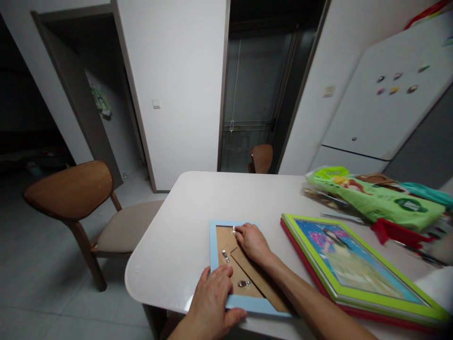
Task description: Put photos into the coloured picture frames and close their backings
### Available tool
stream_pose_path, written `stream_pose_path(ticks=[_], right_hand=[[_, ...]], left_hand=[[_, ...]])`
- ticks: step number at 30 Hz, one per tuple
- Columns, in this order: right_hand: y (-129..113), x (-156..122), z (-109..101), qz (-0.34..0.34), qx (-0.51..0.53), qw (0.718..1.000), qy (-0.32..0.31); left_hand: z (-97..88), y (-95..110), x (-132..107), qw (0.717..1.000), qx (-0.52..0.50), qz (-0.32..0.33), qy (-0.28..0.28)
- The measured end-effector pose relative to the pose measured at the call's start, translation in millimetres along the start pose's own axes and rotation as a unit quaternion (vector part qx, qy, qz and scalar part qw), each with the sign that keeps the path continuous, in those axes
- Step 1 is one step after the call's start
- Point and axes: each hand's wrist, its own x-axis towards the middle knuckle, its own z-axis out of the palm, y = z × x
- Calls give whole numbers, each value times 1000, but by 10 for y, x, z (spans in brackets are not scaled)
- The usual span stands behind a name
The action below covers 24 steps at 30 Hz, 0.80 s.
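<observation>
A light blue picture frame (213, 250) lies face down on the table, its brown backboard (222, 278) showing. My left hand (214, 300) grips the lower left corner, fingers over the left edge and thumb along the bottom edge. At the top of the board, my right hand (252, 242) is closed, with thumb and fingertips at a small metal clip (234, 230). Two more metal clips, one at the left (225, 256) and another lower down (244, 283), sit on the board. My right forearm covers the frame's right side.
Right of the frame, a green-edged framed picture (354, 259) rests on a red one (304, 255). Beyond lie a green package (389, 198) and a red object (396, 233) on the white table (170, 245). A wooden chair (74, 189) stands at the left.
</observation>
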Motion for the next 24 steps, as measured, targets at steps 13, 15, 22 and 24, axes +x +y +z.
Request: stream_pose_path(ticks=[13, 15, 22, 24], right_hand=[[-46, 311, 189, 109, 3, 994, 14], [-48, 332, 191, 112, 8, 993, 21], [-108, 168, 39, 64, 55, 996, 28], [-168, 15, -15, 22, 75, 997, 15]], left_hand=[[-73, 63, 24, 1000, -1, -18, -24], [-61, 55, 21, 1000, -6, -18, -18], [45, -29, -22, 1000, -18, -2, 22], [69, -45, -27, 999, -23, 3, 31]])
